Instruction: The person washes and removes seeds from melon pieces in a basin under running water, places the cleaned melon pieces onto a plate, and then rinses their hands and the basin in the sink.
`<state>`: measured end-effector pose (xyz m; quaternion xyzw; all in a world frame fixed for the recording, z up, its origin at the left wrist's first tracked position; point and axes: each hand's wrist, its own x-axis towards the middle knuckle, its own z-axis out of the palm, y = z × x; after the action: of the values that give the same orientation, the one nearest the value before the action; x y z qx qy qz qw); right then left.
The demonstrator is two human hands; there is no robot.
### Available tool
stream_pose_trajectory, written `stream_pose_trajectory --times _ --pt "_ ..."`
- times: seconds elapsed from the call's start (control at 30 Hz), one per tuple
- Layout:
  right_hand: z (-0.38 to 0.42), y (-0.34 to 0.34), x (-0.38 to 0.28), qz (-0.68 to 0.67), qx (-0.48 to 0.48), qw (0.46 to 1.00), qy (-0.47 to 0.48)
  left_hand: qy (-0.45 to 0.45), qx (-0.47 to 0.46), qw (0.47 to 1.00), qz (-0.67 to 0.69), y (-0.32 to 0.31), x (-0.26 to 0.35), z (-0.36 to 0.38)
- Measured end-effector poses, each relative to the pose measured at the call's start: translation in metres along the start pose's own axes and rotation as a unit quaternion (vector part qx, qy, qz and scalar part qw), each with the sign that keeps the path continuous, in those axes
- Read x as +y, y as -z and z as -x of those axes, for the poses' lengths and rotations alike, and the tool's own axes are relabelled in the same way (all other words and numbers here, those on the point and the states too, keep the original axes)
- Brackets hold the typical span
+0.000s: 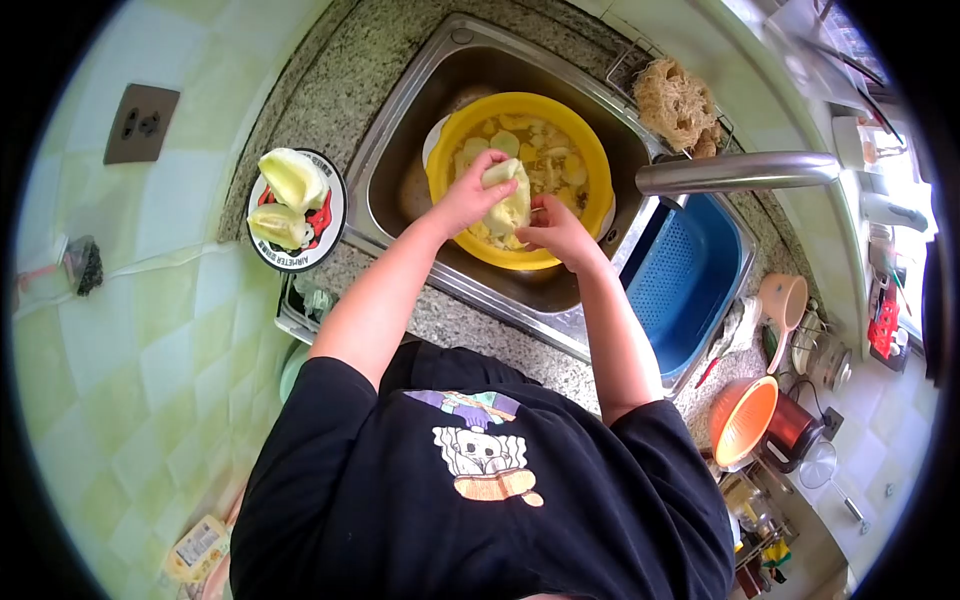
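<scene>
Above a yellow basin (606,180) in the sink, my left hand (470,195) grips a thick, pale yellow-green piece of fruit rind (512,205). My right hand (556,232) is closed at the lower right side of the same piece, its fingers bent against it. Cloudy yellowish liquid fills the basin, with several pale slices (505,143) and loose bits floating in it. On the counter to the left, a patterned plate (330,235) carries pale green-white wedges (292,180) of similar look.
The steel faucet (740,175) reaches in from the right of the sink (400,110). Beside it sits a blue perforated basket (690,260). A fibrous scrubber (675,100) rests in a wire rack behind. An orange bowl (742,420) and a pink dipper (783,298) stand at the right.
</scene>
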<state>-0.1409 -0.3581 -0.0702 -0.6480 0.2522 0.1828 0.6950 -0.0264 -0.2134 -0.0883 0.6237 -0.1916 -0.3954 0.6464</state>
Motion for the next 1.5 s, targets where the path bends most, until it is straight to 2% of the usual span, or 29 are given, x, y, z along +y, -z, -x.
stream_pose_trajectory --times 0.1,0.2,0.27,0.37,0.4,0.47,0.5,0.57,0.67,0.77,0.87,0.9,1.0,1.1,1.2,1.3,1.4,1.5 --pt "-0.005 -0.005 0.005 -0.016 0.011 1.0 -0.022 -0.052 -0.023 0.997 -0.051 -0.008 0.002 0.002" --pt "-0.009 -0.009 0.007 -0.005 0.012 0.999 -0.048 -0.037 -0.043 0.997 -0.061 -0.01 -0.001 0.001" --pt "-0.014 -0.009 0.01 -0.017 0.005 0.997 -0.075 0.005 -0.029 0.997 -0.072 -0.01 -0.001 0.001" --pt "-0.011 -0.011 0.005 0.094 0.01 0.992 -0.084 0.093 -0.033 0.995 -0.015 -0.004 -0.01 0.002" --pt "-0.011 -0.012 0.005 0.191 0.038 0.979 -0.055 0.126 -0.039 0.991 0.016 -0.001 -0.013 0.001" --pt "-0.015 -0.012 0.004 0.376 0.094 0.922 0.005 0.243 -0.003 0.965 0.1 -0.002 -0.011 0.01" --pt "-0.018 -0.012 0.005 0.328 0.104 0.939 -0.001 0.3 0.015 0.944 0.14 -0.002 -0.007 0.013" --pt "-0.025 -0.01 0.009 0.231 0.125 0.965 -0.012 0.297 -0.049 0.93 0.21 0.002 -0.008 0.014" --pt "-0.033 -0.009 0.023 0.107 0.14 0.981 0.082 0.293 -0.091 0.917 0.255 0.002 -0.009 0.014" --pt "-0.016 -0.01 0.013 0.157 0.042 0.955 0.249 0.318 -0.102 0.912 0.238 0.003 -0.005 0.014" --pt "-0.011 -0.007 -0.008 0.197 -0.042 0.968 0.152 0.361 -0.131 0.901 0.203 0.002 -0.01 0.014" --pt "-0.013 -0.006 -0.006 0.246 -0.031 0.957 0.153 0.375 -0.141 0.896 0.19 0.003 -0.012 0.013" --pt "-0.023 -0.005 0.005 0.167 -0.049 0.98 0.101 0.395 -0.134 0.883 0.216 0.005 -0.008 0.013" --pt "-0.032 -0.007 0.017 0.181 0.043 0.976 0.118 0.373 -0.095 0.9 0.206 0.001 -0.003 0.018" --pt "-0.034 -0.006 0.017 0.212 0.074 0.968 0.11 0.301 -0.13 0.931 0.161 0.002 -0.002 0.027" --pt "-0.031 -0.005 0.006 0.398 0.109 0.899 0.145 0.319 -0.1 0.929 0.159 0.005 -0.008 0.021" --pt "-0.033 0.006 0.011 0.381 0.173 0.884 0.206 0.315 -0.067 0.937 0.137 0.008 -0.008 0.017" --pt "-0.049 0.027 0.027 0.191 0.186 0.956 0.121 0.294 -0.036 0.947 0.124 0.011 -0.004 0.017"
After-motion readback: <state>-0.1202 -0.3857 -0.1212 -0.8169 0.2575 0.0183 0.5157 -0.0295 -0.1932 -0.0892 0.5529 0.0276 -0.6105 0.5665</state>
